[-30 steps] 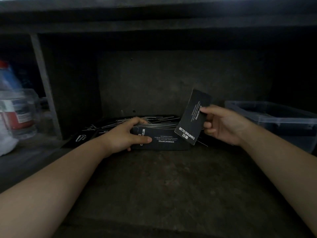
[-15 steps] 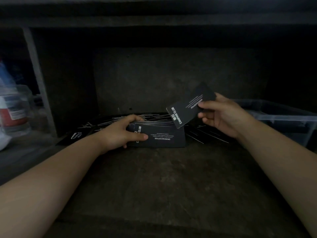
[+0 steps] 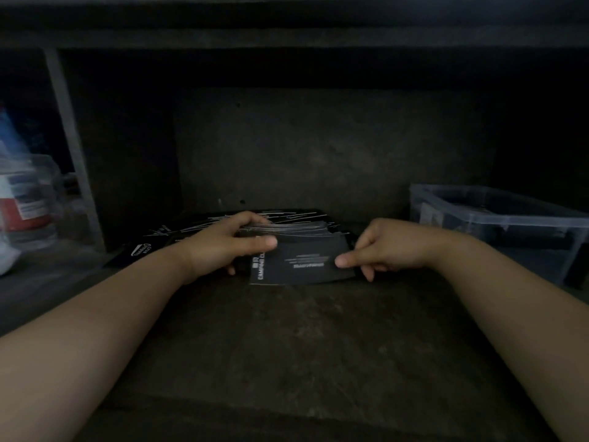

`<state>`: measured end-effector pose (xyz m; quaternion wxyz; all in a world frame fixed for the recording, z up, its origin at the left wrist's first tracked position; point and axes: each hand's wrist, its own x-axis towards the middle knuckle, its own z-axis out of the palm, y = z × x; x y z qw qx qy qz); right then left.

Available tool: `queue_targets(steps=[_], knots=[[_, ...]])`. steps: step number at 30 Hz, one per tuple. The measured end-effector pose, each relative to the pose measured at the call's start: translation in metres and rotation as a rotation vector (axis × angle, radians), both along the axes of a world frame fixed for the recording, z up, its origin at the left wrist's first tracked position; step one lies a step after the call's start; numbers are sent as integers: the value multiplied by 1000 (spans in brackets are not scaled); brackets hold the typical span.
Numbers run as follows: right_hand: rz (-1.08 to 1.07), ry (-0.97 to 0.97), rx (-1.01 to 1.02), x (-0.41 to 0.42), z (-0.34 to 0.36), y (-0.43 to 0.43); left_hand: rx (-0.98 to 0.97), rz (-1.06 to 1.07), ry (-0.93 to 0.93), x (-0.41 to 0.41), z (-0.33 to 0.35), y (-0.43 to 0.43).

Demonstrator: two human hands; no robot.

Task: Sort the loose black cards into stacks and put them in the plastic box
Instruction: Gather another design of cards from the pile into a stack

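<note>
Both hands pinch one stack of black cards on the shelf; the box stands off to the right.

Left hand (image 3: 223, 248): grip closed on the left end of the stack of black rectangular cards with white print (image 3: 302, 264), thumb flat on the top card, fingers curled over the far edge. Right hand (image 3: 395, 247): grip pinching the right end, thumb tip on the top face, the other fingers curled beneath. The stack lies level, its near edge low over the dark shelf (image 3: 287, 362). Loose black cards (image 3: 296, 218) are fanned out just behind the stack, and a single black card with a white logo (image 3: 140, 250) lies left of the left wrist. The clear plastic box (image 3: 478, 212) stands well right with dark contents that are unclear. A clear container with bottles (image 3: 28, 199) is at the far left.
</note>
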<state>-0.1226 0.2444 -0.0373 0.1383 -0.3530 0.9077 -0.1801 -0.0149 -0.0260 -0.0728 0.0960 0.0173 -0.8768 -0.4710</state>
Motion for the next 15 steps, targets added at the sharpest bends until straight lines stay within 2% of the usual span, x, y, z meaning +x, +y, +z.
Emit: queue_targets(steps=[4, 6, 9, 11, 15], knots=[[-240, 143, -301, -14, 1, 3, -35, 27, 54, -5, -6, -2], [-338, 268, -198, -22, -2, 9, -26, 23, 97, -6, -8, -4], [-429, 127, 62, -22, -9, 11, -25, 30, 144, -8, -8, -6], [-422, 50, 83, -23, -10, 9, -30, 34, 144, -9, -8, -6], [-404, 78, 27, -30, -11, 10, -19, 48, 122, -10, -8, -7]])
